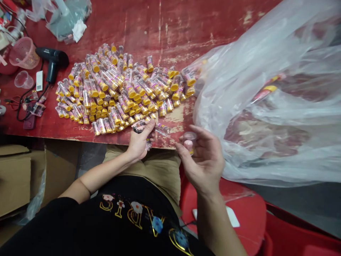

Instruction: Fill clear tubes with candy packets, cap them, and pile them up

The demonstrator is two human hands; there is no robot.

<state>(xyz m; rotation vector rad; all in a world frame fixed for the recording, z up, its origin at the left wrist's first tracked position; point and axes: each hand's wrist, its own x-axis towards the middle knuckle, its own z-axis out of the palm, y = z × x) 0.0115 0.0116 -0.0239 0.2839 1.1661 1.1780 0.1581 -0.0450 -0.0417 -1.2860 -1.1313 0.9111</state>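
My left hand [140, 142] is closed at the table's front edge, in front of the pile. Crumpled printed plastic sleeves [139, 126] stick out between its thumb and fingers. To the right, my right hand [206, 160] pinches a small see-through tube [188, 144] with something pink inside and yellow low down; motion blurs it a little. Just past my left hand, one loose printed sleeve [163, 128] lies on the table. A large pile of small tubes with yellow ends [119, 85] and purple print spreads across the table beyond both hands.
A big translucent plastic bag [266, 117] covers the right side of the red table [181, 32], with a few tubes inside. At left lie a hair dryer [53, 60], a pink basket [25, 53] and cables. A red stool [239, 220] and cardboard boxes [16, 177] stand below.
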